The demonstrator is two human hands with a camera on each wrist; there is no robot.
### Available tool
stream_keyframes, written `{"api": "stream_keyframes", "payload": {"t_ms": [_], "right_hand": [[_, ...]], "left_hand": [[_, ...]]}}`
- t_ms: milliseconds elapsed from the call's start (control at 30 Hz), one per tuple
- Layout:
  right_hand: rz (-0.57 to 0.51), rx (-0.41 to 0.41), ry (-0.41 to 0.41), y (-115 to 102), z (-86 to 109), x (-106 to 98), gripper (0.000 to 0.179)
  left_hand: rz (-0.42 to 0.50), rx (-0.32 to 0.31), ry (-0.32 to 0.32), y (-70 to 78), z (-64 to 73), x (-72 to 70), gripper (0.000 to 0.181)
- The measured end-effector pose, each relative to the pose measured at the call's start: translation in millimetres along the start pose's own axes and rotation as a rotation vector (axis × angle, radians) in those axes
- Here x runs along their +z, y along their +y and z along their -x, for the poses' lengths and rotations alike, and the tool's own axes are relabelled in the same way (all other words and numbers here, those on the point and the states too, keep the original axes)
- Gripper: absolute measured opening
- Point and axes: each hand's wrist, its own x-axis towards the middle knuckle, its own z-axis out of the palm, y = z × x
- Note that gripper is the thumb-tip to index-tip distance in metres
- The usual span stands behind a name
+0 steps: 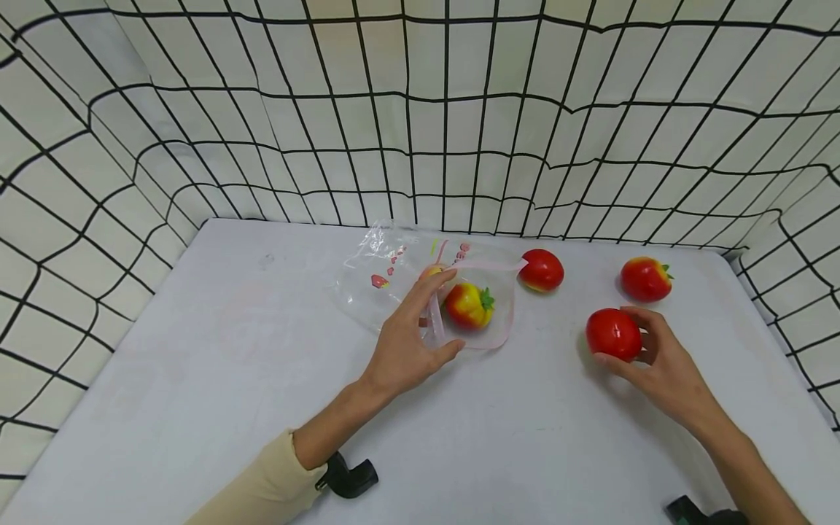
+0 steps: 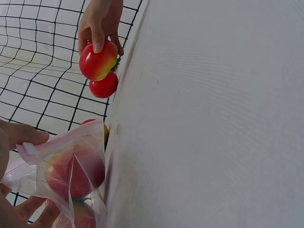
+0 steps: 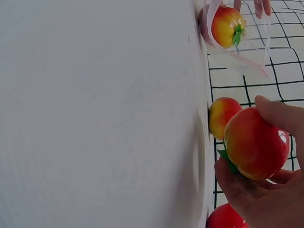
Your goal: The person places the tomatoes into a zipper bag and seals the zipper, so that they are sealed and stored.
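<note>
My right hand point(image 1: 656, 364) holds a red tomato point(image 1: 613, 335) with a yellow patch and a green leafy top, thumb on one side and fingers on the other. A clear zip bag point(image 1: 367, 281) with pink edging and small red prints lies toward the middle back. Inside it are two red-yellow tomatoes; the nearer tomato point(image 1: 469, 306) shows its green leaves, while the other is mostly covered. Thumb and fingers spread wide, my left hand point(image 1: 407, 354) reaches across the bag's pink-edged mouth. In the left wrist view, the thumb touches the zip strip point(image 2: 35, 147).
Two more tomatoes sit on the white table point(image 1: 230, 364): one tomato point(image 1: 542, 270) beside the bag and another tomato point(image 1: 646, 279) farther right, behind my right hand. A black wire mesh point(image 1: 446, 124) rises along the table's back and both sides.
</note>
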Motion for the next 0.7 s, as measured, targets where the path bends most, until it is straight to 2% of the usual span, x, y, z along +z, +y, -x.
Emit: {"api": "stream_keyframes", "payload": {"t_ms": [167,433,700], "right_hand": [[-0.008,0.011,-0.028,-3.9,-3.1,3.6,0.093],[-0.024,-0.063,-0.023,-8.2,-7.0,15.3,0.092],[-0.017,-0.073,-0.047,-21.3,-11.8,22.3,0.091]], "left_hand": [[-0.001,0.004,-0.001,1.0,-0.2,0.2,0.093],[-0.015,-0.012,-0.004,0.7,2.1,0.3,0.092],[-0.014,0.002,-0.004,1.4,0.5,2.9,0.092]]}}
